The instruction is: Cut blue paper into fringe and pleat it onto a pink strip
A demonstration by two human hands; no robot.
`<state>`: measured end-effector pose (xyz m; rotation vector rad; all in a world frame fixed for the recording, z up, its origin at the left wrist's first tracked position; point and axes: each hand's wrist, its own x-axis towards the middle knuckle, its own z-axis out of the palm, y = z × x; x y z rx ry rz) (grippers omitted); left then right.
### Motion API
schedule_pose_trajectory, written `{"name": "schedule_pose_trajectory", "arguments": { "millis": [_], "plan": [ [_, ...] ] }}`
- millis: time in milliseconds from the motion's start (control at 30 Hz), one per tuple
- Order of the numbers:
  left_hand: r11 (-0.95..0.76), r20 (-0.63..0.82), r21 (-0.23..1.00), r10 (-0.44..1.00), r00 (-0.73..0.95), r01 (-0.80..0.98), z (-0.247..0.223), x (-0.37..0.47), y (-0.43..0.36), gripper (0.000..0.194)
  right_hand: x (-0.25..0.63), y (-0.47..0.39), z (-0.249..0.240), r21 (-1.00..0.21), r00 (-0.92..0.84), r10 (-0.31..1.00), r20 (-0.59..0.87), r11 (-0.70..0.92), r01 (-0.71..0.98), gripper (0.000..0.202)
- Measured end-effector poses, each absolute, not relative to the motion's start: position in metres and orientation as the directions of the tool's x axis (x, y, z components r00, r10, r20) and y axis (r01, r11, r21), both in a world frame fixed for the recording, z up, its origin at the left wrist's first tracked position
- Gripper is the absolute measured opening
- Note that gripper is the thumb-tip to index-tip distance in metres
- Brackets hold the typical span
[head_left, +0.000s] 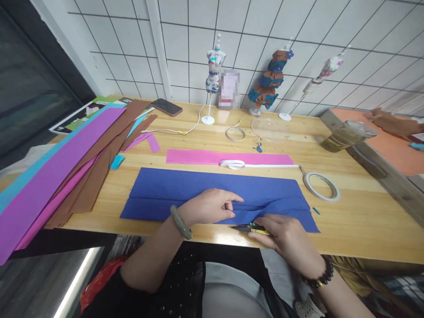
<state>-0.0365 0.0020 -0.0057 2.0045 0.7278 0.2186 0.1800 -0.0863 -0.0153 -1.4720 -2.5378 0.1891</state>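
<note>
A wide blue sheet of crepe paper [198,183] lies in front of me, with a lifted fold along its near right part. My left hand [210,205], with a green bangle at the wrist, rests on the sheet. Its index finger is stretched out to the right and its thumb is apart below, with nothing visible between them. At the near edge of the paper, my right hand [281,232] is closed on a pair of yellow and black thread snips [259,230]. Their dark blades point left, beside the paper's edge. The palm side of my right hand is hidden.
Behind lie a pink strip [195,157], a white tape length [265,165] and a tape roll [321,186]. Purple strips [79,145] and brown strips [96,176] pile up left. Farther back are a phone [167,107], small dress forms [215,70] and a drink cup [346,136].
</note>
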Motion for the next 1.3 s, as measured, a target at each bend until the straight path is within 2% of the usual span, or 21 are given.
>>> {"name": "schedule_pose_trajectory", "arguments": {
  "millis": [433,667,1300],
  "plan": [
    [-0.365,-0.126,0.846,0.574,0.809,0.39,-0.006,-0.038,0.001,0.043,0.175,-0.084,-0.016,-0.198,-0.493,0.86,0.129,0.509,0.837,0.036],
    [-0.352,-0.137,0.848,0.576,0.806,0.396,-0.006,-0.038,0.002,0.042,0.178,-0.087,-0.016,-0.232,-0.472,0.877,0.086,0.478,0.847,0.035],
    [-0.34,-0.139,0.857,0.571,0.809,0.387,-0.004,-0.039,0.002,0.042,0.171,-0.084,-0.019,-0.211,-0.504,0.851,0.144,0.524,0.825,0.037]
  ]
}}
